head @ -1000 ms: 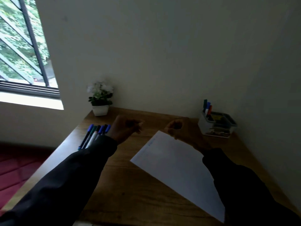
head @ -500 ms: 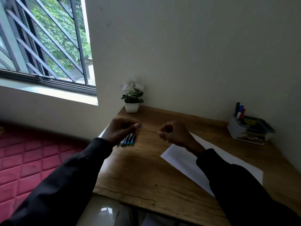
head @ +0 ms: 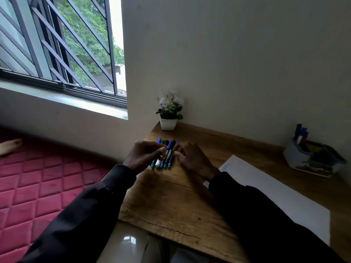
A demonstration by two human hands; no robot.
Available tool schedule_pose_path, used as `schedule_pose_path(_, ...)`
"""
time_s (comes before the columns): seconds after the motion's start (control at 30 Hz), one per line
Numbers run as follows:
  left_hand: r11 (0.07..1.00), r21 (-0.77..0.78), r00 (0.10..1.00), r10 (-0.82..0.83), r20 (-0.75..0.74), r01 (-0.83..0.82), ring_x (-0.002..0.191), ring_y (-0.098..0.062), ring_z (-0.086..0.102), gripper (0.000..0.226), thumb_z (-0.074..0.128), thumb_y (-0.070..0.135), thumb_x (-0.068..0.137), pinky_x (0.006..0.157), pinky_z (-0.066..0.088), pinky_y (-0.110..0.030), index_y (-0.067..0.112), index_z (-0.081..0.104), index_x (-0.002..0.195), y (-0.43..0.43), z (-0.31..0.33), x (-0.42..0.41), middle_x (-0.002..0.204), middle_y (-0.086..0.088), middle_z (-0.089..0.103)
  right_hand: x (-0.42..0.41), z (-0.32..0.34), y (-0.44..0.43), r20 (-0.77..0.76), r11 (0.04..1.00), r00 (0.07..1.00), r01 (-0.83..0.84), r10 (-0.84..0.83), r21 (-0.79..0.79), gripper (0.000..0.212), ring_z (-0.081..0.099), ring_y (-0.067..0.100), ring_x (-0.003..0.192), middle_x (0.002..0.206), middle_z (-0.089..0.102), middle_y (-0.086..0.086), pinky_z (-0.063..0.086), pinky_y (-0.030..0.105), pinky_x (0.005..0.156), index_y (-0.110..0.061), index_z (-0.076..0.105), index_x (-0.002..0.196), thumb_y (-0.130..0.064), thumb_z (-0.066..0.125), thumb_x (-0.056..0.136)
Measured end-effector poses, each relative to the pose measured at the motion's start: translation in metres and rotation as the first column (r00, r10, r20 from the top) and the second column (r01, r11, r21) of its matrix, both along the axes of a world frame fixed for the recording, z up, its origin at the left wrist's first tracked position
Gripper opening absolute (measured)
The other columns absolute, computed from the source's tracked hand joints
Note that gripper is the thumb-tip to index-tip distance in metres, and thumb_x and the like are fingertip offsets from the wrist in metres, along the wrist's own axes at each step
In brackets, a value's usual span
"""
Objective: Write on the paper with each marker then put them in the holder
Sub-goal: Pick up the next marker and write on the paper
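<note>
Several markers lie side by side near the far left corner of the wooden desk. My left hand is at their left, its thumb and fingertips pinching a blue-capped marker that sits slightly above the row. From the right, my right hand touches the row's right edge with curled fingers; whether it grips a marker is hidden. A white sheet of paper lies to the right, with faint writing at its far corner. The holder stands at the far right with three markers upright in it.
A small potted plant stands at the desk's far left corner by the wall. A red quilted mattress lies on the floor to the left, with a person's foot on it. A barred window is upper left.
The view has swung left. Both hands, held apart above the desk before, have come together at the row of markers, and my left fingers have closed on the blue-capped one.
</note>
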State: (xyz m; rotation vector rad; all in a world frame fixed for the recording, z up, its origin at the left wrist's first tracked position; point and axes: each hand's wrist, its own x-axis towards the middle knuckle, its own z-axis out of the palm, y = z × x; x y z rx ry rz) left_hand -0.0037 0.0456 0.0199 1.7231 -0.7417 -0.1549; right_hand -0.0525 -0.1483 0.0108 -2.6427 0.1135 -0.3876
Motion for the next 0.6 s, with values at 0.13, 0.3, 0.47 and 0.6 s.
schedule_pose_path(0.13,1.0,-0.007,1.0,-0.004,-0.016,0.003,0.079,-0.019,0.072,0.015,0.069,0.016,0.086,0.072,0.059,-0.031,0.009,0.074,0.099,-0.003,0.001,0.001,0.086,-0.004,0.075,0.003,-0.004,0.0,-0.005,0.997,1.0,-0.009,0.008,-0.072,0.016,0.058,0.015,0.089,0.102,0.064,0.0,0.041,0.027,0.071,-0.019,0.065,0.109,-0.028,0.057,0.101)
schedule_pose_path(0.3,1.0,-0.015,1.0,-0.019,-0.025,0.019,0.08,-0.017,0.071,0.019,0.067,0.012,0.087,0.069,0.057,-0.023,0.006,0.072,0.104,-0.007,0.0,0.001,0.089,-0.006,0.075,-0.002,-0.006,-0.003,-0.008,0.996,0.999,-0.038,0.037,-0.083,0.019,0.056,0.013,0.097,0.111,0.061,-0.002,0.045,0.028,0.078,-0.021,0.062,0.116,-0.031,0.053,0.102)
schedule_pose_path(0.47,0.999,-0.007,0.999,-0.031,-0.038,0.031,0.084,-0.017,0.071,0.018,0.066,0.013,0.088,0.076,0.059,-0.03,0.005,0.073,0.103,-0.007,-0.005,0.003,0.092,-0.004,0.075,0.001,-0.007,-0.002,-0.045,0.992,0.998,-0.039,0.034,-0.119,0.014,0.053,0.014,0.093,0.106,0.058,-0.002,0.039,0.029,0.072,-0.022,0.06,0.106,-0.033,0.052,0.102)
schedule_pose_path(0.6,0.999,-0.025,0.997,-0.044,-0.058,0.043,0.082,-0.013,0.07,0.019,0.066,0.011,0.088,0.071,0.055,-0.021,0.004,0.072,0.105,-0.011,-0.004,-0.001,0.092,-0.007,0.074,0.0,-0.007,-0.005,-0.043,0.987,0.998,0.036,-0.044,-0.159,0.011,0.057,0.016,0.091,0.101,0.062,0.001,0.045,0.029,0.073,-0.02,0.062,0.1,-0.03,0.063,0.096)
